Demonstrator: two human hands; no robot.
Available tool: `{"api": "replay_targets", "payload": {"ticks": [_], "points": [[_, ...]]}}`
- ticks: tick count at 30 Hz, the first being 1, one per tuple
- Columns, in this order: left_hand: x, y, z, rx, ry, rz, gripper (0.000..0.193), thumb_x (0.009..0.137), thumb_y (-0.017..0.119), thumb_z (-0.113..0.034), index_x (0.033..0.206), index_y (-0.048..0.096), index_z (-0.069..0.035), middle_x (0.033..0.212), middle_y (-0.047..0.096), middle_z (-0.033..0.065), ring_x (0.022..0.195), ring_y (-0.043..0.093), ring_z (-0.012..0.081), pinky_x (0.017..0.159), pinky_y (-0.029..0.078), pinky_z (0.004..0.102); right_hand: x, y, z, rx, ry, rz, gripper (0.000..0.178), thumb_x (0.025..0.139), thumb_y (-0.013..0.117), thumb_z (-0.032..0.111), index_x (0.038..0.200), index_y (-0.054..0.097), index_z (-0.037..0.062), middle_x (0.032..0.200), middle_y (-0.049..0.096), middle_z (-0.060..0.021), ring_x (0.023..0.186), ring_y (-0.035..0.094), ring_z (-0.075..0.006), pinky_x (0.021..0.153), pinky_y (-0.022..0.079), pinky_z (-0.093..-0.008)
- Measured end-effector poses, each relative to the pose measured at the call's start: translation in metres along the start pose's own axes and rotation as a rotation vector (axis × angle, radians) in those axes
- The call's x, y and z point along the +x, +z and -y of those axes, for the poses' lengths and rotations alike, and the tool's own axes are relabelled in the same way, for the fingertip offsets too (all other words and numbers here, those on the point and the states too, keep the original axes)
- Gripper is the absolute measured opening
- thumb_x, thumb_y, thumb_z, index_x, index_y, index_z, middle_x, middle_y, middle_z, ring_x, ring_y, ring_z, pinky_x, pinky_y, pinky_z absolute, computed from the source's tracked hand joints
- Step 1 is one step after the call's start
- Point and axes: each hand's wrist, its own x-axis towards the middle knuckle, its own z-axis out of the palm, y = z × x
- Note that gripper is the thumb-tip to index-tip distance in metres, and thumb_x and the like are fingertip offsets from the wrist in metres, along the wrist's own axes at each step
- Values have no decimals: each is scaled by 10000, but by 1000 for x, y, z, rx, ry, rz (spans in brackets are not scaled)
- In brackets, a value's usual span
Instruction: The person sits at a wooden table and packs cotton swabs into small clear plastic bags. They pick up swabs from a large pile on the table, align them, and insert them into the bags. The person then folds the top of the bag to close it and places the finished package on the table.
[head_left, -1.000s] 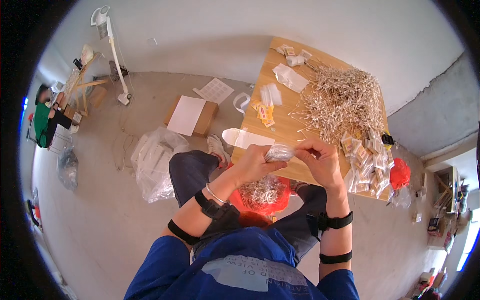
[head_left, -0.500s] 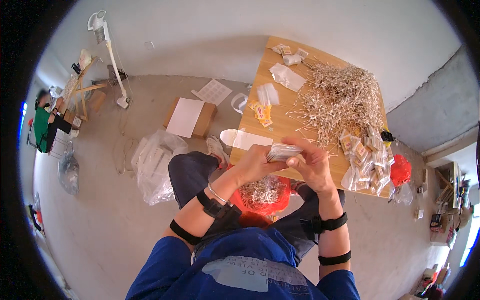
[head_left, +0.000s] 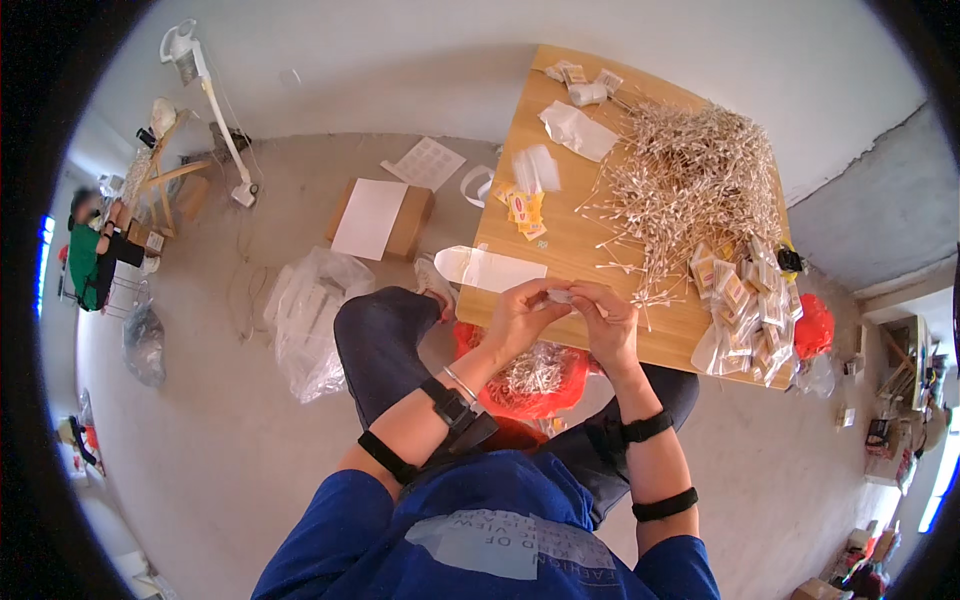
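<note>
Close to the table's front edge, my left hand (head_left: 526, 318) and my right hand (head_left: 610, 322) pinch a small clear plastic packet (head_left: 562, 296) between them. Fingers cover most of it, so its contents cannot be made out. To the right of my hands, a large heap of cotton swabs (head_left: 690, 185) spreads over the wooden table (head_left: 575, 225). Filled small packets of swabs (head_left: 745, 310) lie piled at the near right corner. Yellow printed cards (head_left: 527, 212) and a stack of clear plastic sleeves (head_left: 537, 170) rest at the table's left side.
Below the table edge, between my legs, sits a red bag of swabs (head_left: 530, 378). A white paper strip (head_left: 490, 268) overhangs the left edge. On the floor are a cardboard box (head_left: 410, 225) and a clear plastic bag (head_left: 318, 330). A person in green (head_left: 90, 255) sits far left.
The clear packet, held up and plainly visible before, is now mostly covered by my fingers. Both hands have drawn closer together, the right one moving left.
</note>
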Motion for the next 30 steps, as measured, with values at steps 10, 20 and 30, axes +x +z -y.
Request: {"api": "replay_targets", "payload": {"ticks": [10, 20, 30], "points": [[-3, -4, 40, 4, -145, 0, 228, 857, 721, -53, 1077, 666, -26, 894, 645, -1, 830, 569, 62, 736, 459, 231, -8, 6, -35, -103, 55, 35, 79, 842, 704, 57, 919, 700, 37, 949, 710, -114, 913, 649, -258, 821, 510, -354], [-1, -3, 37, -21, -60, 40, 132, 939, 653, -95, 1031, 629, -4, 1126, 677, 102, 932, 629, 96, 793, 513, 236, -10, 4, -33, -123, 95, 23, 59, 863, 693, 49, 910, 693, 14, 932, 700, -109, 878, 656, -214, 806, 503, -309], [5, -6, 33, 115, -143, 46, 106, 956, 606, -118, 917, 580, -23, 997, 657, 52, 816, 518, 47, 708, 445, 218, -9, 4, -47, -23, 218, 88, 105, 882, 690, 98, 951, 664, 23, 925, 684, -121, 894, 649, -238, 815, 499, -328]]}}
